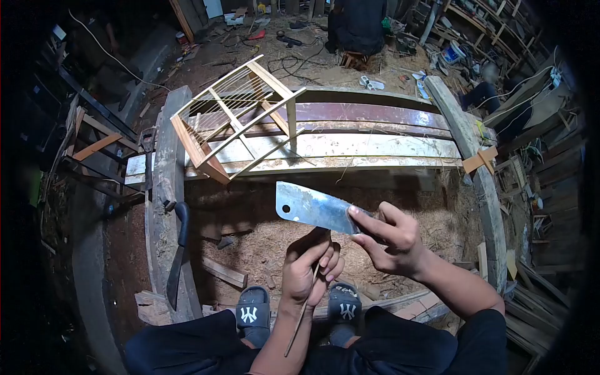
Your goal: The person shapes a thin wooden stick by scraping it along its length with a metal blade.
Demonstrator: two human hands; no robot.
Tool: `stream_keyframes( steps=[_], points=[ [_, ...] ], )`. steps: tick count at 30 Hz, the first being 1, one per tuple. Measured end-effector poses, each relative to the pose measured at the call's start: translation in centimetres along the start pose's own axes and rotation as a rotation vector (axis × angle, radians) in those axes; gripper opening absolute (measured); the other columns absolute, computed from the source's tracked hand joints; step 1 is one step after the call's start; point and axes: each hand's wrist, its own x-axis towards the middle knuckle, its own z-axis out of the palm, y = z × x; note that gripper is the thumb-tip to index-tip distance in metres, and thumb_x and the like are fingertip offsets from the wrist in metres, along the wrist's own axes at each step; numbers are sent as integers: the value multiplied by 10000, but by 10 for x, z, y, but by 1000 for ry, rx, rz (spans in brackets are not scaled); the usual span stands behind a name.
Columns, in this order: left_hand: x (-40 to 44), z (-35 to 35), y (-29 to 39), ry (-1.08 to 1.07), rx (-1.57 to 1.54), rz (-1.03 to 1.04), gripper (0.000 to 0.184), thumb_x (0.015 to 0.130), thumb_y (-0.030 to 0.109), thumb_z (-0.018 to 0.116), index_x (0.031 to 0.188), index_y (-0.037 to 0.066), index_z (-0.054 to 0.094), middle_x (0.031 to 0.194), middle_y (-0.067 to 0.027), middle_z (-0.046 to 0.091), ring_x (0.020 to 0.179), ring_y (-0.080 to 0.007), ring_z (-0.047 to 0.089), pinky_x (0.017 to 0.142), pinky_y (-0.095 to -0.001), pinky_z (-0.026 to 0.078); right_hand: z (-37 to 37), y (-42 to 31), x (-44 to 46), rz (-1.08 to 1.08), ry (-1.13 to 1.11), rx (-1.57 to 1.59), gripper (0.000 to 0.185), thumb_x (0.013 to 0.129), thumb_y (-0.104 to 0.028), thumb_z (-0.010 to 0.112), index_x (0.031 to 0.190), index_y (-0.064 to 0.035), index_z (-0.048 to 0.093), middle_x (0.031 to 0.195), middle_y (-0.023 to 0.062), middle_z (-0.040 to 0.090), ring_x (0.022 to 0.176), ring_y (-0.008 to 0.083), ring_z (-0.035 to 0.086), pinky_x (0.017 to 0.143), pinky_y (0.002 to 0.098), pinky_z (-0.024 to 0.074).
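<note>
Dark-clothed knees (409, 340) frame the foreground as a person's left hand (310, 269) closes around a thin stick (300, 322), its lower end slanting down along the forearm. Just above that grip, the right hand (392, 239) clasps one end of a broad metal blade (315, 205), fingers pressed to its face, the holed end pointing left. Gray slippers (253, 314) flank the left forearm below. Beyond the hands, a wooden frame (230, 117) strung with thin lines rests tilted on planks (381, 146); left of the grip lies a black-handled knife (176, 270).
</note>
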Motion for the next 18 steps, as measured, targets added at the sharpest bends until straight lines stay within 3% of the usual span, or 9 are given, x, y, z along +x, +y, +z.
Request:
stream_keyframes(
  steps=[1, 4, 5, 7, 9, 13, 15, 17, 18],
  points=[
    [-1, 3, -1, -3, -1, 3, 573, 995, 212, 619, 1485, -20, 434, 720, 24, 473, 591, -77, 418, 506, -240, 369, -3, -4, 0, -4, 0, -2, 519, 827, -180, 822, 1326, -115, 694, 694, 54, 426, 517, 151, 427, 441, 324, 365],
    [-7, 17, 2, 95, -142, -23, 99, 1010, 111, 552, 1028, 18, 583, 706, 12, 438, 601, -103, 415, 535, -261, 360, -8, -15, -1, -62, -123, 61, 515, 827, -177, 821, 1321, -109, 694, 697, 58, 436, 527, 163, 445, 451, 333, 386],
    [-5, 4, -4, 58, -94, 17, 276, 1024, 140, 544, 1256, -8, 565, 702, 22, 433, 576, -93, 405, 496, -250, 357, -4, -9, -1, -62, -78, 26, 519, 830, -178, 820, 1327, -108, 689, 697, 63, 440, 526, 166, 447, 453, 334, 393],
    [2, -2, -1, -44, -46, 28, 285, 1023, 140, 548, 1264, -9, 564, 704, 22, 428, 583, -93, 408, 496, -247, 353, -3, -2, 0, -33, -54, 0, 524, 837, -183, 817, 1338, -108, 682, 696, 66, 442, 528, 163, 448, 453, 334, 397],
    [-6, 12, -1, 145, -130, -32, 164, 1034, 128, 505, 1121, 11, 580, 704, 15, 452, 574, -96, 410, 494, -240, 357, -10, -14, 1, -95, -151, 34, 518, 839, -165, 807, 1334, -85, 678, 705, 68, 450, 523, 173, 457, 451, 337, 397],
    [-2, 0, 0, -16, 88, 21, 538, 1025, 253, 579, 1474, -17, 458, 722, 36, 456, 602, -68, 420, 500, -232, 367, -2, -1, 0, -36, -27, 6, 519, 832, -187, 816, 1327, -103, 687, 712, 67, 457, 506, 170, 458, 440, 340, 387],
    [-2, 4, 0, -42, 106, 25, 522, 1032, 240, 565, 1475, -15, 458, 711, 36, 452, 591, -69, 415, 502, -235, 374, -6, -7, 1, -4, -39, -14, 516, 830, -181, 815, 1325, -103, 689, 714, 73, 458, 516, 174, 465, 447, 343, 392],
    [-10, 20, 0, 164, -130, -13, 186, 1037, 124, 520, 1129, -18, 598, 692, 20, 433, 590, -87, 399, 527, -252, 358, -9, -19, 0, -126, -142, 48, 519, 827, -165, 815, 1325, -90, 686, 713, 77, 458, 523, 179, 469, 452, 345, 395],
    [-9, 18, 1, 166, -128, -16, 186, 1037, 124, 520, 1129, -18, 598, 692, 20, 433, 590, -87, 399, 527, -252, 358, -11, -17, -2, -66, -153, 57, 530, 825, -154, 815, 1333, -89, 679, 713, 79, 457, 527, 184, 468, 452, 344, 397]
  ],
)
